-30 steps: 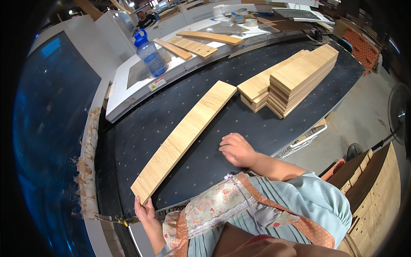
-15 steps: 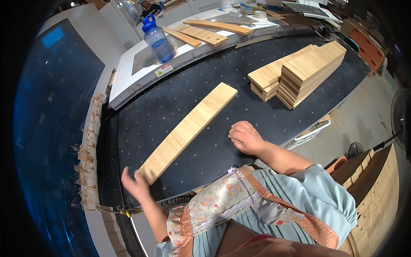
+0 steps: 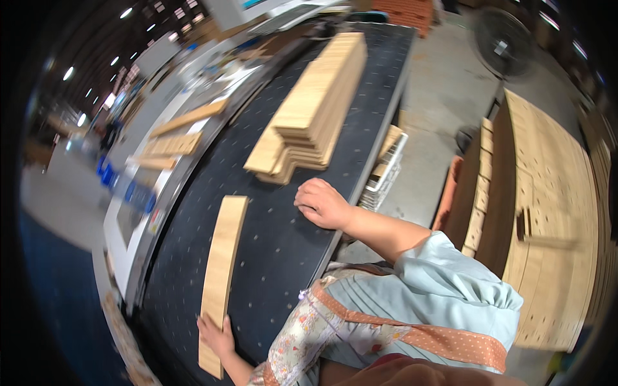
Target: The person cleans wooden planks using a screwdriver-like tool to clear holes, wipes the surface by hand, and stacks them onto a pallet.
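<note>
My left hand (image 3: 215, 336), fingers spread, presses flat on the near end of a long pale wood plank (image 3: 221, 270) at lower left on the perforated black table (image 3: 283, 238), right hand (image 3: 324, 203) loosely curled, empty, mid-frame beside stacked planks (image 3: 312, 112).

A small rectangular label (image 3: 156, 220), pale with red and yellow patches, sits on the grey rail left of the black bench (image 3: 283, 244). At the top edge, part of a pale-framed screen (image 3: 248, 8) shows a strip of blue. Both are blurred.
</note>
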Tool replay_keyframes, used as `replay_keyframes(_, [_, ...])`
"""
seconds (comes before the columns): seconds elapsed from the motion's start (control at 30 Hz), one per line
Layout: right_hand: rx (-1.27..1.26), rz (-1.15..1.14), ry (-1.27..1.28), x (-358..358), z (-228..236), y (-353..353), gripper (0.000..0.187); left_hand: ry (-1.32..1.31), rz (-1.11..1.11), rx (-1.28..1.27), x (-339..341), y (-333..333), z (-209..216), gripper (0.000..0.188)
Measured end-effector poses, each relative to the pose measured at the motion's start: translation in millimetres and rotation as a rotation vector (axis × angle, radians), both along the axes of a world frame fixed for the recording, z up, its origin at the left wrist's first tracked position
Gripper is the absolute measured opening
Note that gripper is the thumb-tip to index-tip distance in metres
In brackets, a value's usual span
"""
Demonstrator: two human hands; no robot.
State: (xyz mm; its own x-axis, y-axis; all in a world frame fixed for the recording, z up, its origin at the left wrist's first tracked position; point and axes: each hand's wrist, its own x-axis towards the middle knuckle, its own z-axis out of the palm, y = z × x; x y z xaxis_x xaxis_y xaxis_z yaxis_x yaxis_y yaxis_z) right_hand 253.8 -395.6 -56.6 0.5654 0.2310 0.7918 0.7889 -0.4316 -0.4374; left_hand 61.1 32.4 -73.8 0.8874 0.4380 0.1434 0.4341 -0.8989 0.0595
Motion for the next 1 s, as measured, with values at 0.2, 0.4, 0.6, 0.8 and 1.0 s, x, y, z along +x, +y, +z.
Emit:
replay_keyframes(0.2, [-0.027,-0.324,-0.043,6,-62,-55,0.01,0.098,0.155,-0.079,57,-7,36,0.064])
replay_keyframes(0.4, [-0.037,-0.383,-0.054,4,-62,-54,0.007,-0.02,-0.198,0.175,117,-63,-2,0.062])
replay_keyframes(0.6, [-0.007,-0.379,-0.09,3,-60,-51,0.005,-0.071,-0.262,0.273,101,-85,18,0.067])
replay_keyframes(0.8, [-0.003,-0.376,-0.105,5,-65,-51,0.005,-0.242,-0.335,0.36,107,-70,-3,0.064])
replay_keyframes(1.0, [-0.004,-0.36,-0.073,8,-70,-50,0.008,-0.268,-0.318,0.38,109,-67,-8,0.062])
